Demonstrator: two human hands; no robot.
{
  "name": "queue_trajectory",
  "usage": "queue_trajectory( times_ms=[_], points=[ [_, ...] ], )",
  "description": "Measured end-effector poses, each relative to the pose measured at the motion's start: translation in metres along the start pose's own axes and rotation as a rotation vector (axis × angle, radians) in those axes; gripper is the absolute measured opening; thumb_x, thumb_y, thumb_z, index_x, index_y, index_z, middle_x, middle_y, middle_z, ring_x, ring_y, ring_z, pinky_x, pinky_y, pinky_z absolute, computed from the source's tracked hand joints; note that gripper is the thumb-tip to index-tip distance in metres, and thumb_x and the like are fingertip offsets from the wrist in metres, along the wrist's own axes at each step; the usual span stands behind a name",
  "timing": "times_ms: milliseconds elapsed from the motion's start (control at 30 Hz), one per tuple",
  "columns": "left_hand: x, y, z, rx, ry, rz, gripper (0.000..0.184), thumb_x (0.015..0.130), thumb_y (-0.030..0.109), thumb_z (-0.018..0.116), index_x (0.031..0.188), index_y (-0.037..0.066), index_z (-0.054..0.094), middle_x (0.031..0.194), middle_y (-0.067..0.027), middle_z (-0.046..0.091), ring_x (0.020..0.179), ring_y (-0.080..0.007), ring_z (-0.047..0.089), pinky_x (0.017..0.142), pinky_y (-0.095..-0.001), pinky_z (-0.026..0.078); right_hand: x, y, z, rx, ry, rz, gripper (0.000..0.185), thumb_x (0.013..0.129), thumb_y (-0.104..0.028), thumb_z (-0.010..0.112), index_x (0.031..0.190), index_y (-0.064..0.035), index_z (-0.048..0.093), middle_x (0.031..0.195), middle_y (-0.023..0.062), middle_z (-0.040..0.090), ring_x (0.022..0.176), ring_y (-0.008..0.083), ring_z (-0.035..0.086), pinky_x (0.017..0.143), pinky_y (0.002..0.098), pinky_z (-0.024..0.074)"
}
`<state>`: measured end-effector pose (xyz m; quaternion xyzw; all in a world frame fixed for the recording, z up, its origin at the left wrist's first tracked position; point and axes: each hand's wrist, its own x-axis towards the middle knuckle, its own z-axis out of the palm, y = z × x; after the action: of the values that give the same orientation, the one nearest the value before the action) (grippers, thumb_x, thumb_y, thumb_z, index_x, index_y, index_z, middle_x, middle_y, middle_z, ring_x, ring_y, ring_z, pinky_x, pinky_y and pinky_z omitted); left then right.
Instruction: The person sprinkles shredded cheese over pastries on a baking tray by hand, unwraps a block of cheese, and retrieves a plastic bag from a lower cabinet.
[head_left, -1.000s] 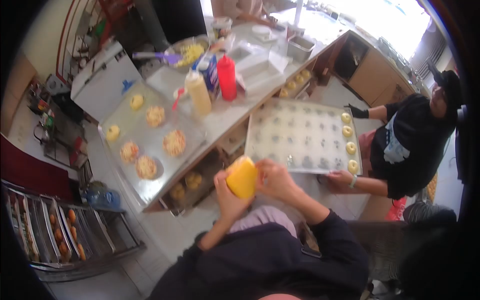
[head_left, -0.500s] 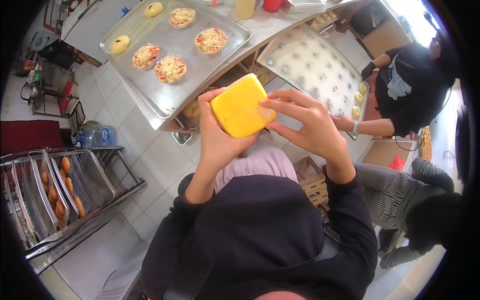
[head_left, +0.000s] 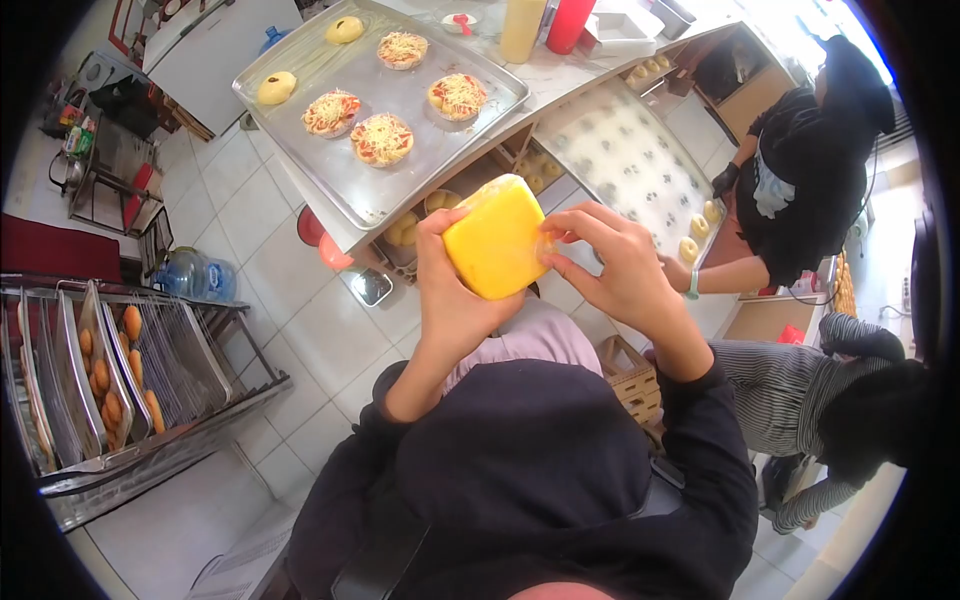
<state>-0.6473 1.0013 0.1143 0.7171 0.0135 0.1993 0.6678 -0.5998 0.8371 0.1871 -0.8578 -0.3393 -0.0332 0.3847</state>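
Observation:
My left hand [head_left: 458, 282] is wrapped around a yellow block of cheese [head_left: 492, 240] with rounded corners, held up in front of my body. Shiny clear plastic wrap [head_left: 540, 250] shows along its right side. There, my right hand [head_left: 622, 262] pinches with thumb and forefinger at the wrap by the block's edge; the exact bit between the fingertips is too small to make out. Beyond the block, a metal baking tray [head_left: 370, 208] on the counter carries several small round pizzas [head_left: 382, 140] topped with grated cheese, plus two plain dough buns [head_left: 277, 88].
At right, a person in black [head_left: 815, 170] holds a large tray [head_left: 610, 140] with dough rings. Another person in stripes [head_left: 770, 385] bends below. A rack [head_left: 150, 440] with baked rolls stands left. Sauce bottles [head_left: 522, 30] and a white tray [head_left: 622, 28] are on the counter.
My right fingers have drawn together from a looser spread over the block into a pinch at its right edge. The counter, trays and block sit lower in view and further right.

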Motion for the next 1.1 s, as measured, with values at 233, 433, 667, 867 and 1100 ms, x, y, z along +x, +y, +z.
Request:
queue_trajectory(
  times_ms=[233,433,667,867,1100],
  points=[
    [-0.017,0.001,-0.001,-0.105,0.253,0.12,0.075,0.051,0.004,0.074,0.115,0.01,0.036,0.115,-0.0151,0.034,0.109,-0.0271,0.042,0.087,-0.0356,0.039,0.002,-0.02,0.016,-0.225,0.156,-0.24,0.022,0.065,-0.001,0.068,0.086,-0.0027,0.061,0.078,0.0069,0.061,0.067,0.0195,0.062,0.059,0.027,0.0492],
    [-0.021,0.0,0.005,-0.04,0.314,0.085,0.075,0.048,0.004,0.074,0.114,0.013,0.038,0.114,-0.019,0.035,0.11,-0.0344,0.04,0.089,-0.041,0.037,0.013,-0.023,0.016,-0.264,0.05,-0.23,0.019,0.063,0.0,0.066,0.079,-0.003,0.057,0.075,0.0068,0.058,0.064,0.02,0.059,0.058,0.0288,0.0482],
    [-0.019,0.004,0.019,0.064,0.317,0.099,0.075,0.048,0.004,0.073,0.113,0.012,0.038,0.112,-0.02,0.037,0.109,-0.0362,0.04,0.089,-0.0425,0.036,0.014,-0.006,0.006,-0.404,-0.098,-0.195,0.017,0.062,0.001,0.063,0.074,-0.0037,0.053,0.082,0.0072,0.056,0.08,0.0234,0.057,0.065,0.0318,0.0471],
    [-0.01,0.004,0.031,0.03,0.213,0.058,0.075,0.05,0.003,0.074,0.114,0.011,0.036,0.109,-0.0159,0.04,0.105,-0.0301,0.045,0.087,-0.0383,0.039,0.028,0.007,-0.015,-0.208,-0.021,-0.339,0.012,0.06,0.0,0.062,0.063,-0.0027,0.051,0.11,0.0119,0.053,0.118,0.0351,0.041,0.083,0.0399,0.0444],
    [-0.005,-0.005,0.055,-0.065,0.185,0.053,0.076,0.051,0.001,0.075,0.115,0.01,0.035,0.112,-0.0153,0.039,0.107,-0.029,0.044,0.088,-0.036,0.04,0.021,0.034,-0.055,0.133,-0.103,-0.172,0.017,0.058,-0.001,0.066,0.072,-0.0027,0.057,0.118,0.0136,0.054,0.119,0.0312,0.044,0.09,0.0392,0.042]
  ],
)
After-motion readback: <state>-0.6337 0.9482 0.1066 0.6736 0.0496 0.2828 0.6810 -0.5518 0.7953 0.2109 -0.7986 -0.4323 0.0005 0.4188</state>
